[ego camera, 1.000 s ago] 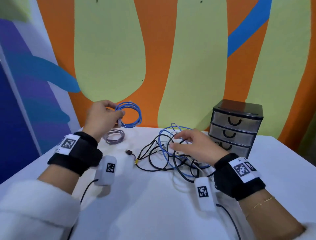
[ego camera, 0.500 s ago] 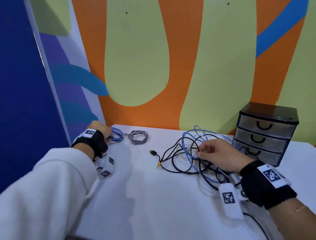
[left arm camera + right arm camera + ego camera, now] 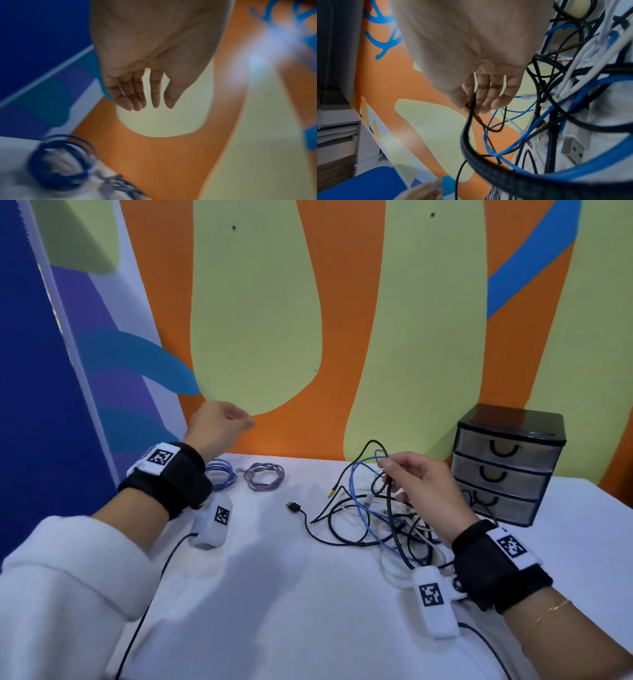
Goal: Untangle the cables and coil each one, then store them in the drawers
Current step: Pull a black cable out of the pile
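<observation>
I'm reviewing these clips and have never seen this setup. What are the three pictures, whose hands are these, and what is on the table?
No machine: a person wears one camera on the head and one on each wrist. The head view shows a white table with a blue coil, a grey coil, a cable tangle and closed drawers. The left hand is raised, holding nothing; its wrist view shows relaxed fingers. The right hand pinches a black cable lifted from the tangle.
</observation>
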